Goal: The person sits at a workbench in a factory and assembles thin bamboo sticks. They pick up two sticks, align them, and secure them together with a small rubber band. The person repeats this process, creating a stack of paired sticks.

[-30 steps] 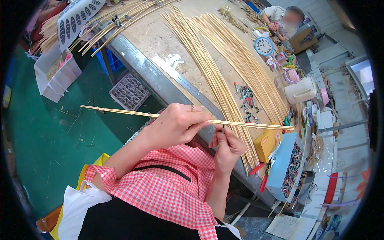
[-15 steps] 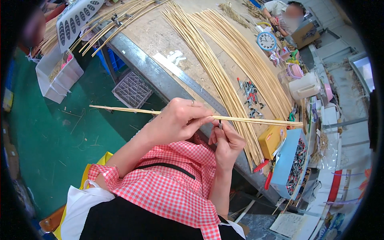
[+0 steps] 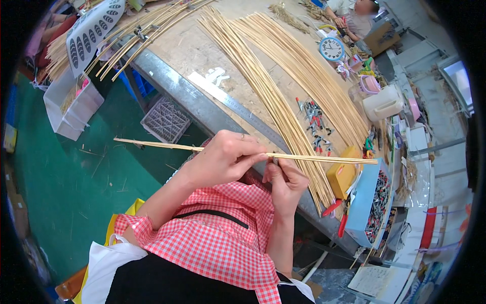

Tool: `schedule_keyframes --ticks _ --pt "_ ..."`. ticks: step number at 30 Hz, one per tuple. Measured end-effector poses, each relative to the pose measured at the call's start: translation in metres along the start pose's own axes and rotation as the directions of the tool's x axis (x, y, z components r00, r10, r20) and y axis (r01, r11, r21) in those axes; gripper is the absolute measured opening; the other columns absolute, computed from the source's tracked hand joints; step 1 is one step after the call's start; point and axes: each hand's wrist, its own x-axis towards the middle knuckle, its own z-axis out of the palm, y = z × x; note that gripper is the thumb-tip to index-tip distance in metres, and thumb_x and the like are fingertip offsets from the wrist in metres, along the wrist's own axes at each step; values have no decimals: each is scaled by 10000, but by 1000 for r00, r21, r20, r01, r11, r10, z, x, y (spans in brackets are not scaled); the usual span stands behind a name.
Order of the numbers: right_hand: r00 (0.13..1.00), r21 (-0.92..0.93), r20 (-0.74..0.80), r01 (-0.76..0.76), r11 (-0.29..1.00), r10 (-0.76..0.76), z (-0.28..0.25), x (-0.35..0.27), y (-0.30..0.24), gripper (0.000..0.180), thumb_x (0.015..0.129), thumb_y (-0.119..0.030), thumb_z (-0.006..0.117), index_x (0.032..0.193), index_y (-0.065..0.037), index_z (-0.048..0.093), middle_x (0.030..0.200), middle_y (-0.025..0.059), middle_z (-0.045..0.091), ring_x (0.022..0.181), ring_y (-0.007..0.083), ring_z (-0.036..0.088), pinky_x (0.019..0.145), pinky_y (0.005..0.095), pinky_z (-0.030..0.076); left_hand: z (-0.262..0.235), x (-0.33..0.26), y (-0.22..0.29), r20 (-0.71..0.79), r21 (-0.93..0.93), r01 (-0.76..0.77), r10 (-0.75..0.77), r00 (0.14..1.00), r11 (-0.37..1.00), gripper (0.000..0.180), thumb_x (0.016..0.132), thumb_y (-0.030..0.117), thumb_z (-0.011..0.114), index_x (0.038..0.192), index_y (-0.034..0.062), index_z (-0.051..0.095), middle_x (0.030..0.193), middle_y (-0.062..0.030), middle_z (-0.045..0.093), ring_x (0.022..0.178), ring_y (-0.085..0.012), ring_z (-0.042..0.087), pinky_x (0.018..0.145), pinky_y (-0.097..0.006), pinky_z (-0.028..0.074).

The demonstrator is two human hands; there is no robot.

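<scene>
Head: hands (image 3: 253, 169) grip bamboo strip (image 3: 324, 158).

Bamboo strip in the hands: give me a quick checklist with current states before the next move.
1. Left hand grips the bamboo strip: ok.
2. Right hand touches the strip from below: ok.
3. Strip level, both ends free of other things: ok.
4. What the right hand pinches at the strip: cannot tell.
5. Steel ruler lies flat on the workbench: ok.
6. Yellow box clear of the strip's tip: cannot tell.
</scene>
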Motion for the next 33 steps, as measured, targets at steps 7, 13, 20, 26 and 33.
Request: schedule_keyframes --ticks 7,13,20,26,33 --pt "972 318 230 -34 947 -43 -21 2 0 463 794 -75 735 1212 50 582 1121 115 586 1063 206 548 948 324 427 -2 3 1 46 -97 76 -71 996 992 105 828 44 650 898 -27 684 675 -130 621 578 -204 615 517 -304 451" --pt "998 267 40 44 963 -56 -22 5 -5 290 793 -16 709 1072 43 658 1054 105 619 938 174 578 806 276 465 -5 1 4 267 -182 218 -165 950 959 119 865 55 627 936 -21 686 682 -110 638 578 -171 623 527 -286 475" --pt "997 296 -59 61 953 -46 -23 3 -10 66 811 61 664 870 55 695 790 97 650 632 123 578 561 217 463 9 -1 5 217 -102 57 -33 976 993 143 811 1 659 950 9 687 729 -114 653 608 -211 653 546 -292 501" --pt "996 258 -77 52 965 -33 -24 3 -16 45 825 51 661 858 55 691 761 88 649 612 120 586 543 220 472 17 -2 6 150 -40 -15 21 988 999 132 792 -2 667 923 4 689 705 -111 645 613 -218 656 543 -286 501" --pt "996 269 -89 11 963 13 -24 0 -13 42 845 30 645 854 52 679 740 90 644 610 127 589 549 232 482 15 -4 4 171 36 -84 77 982 996 114 795 18 671 908 11 665 746 -113 634 648 -270 646 559 -307 504"
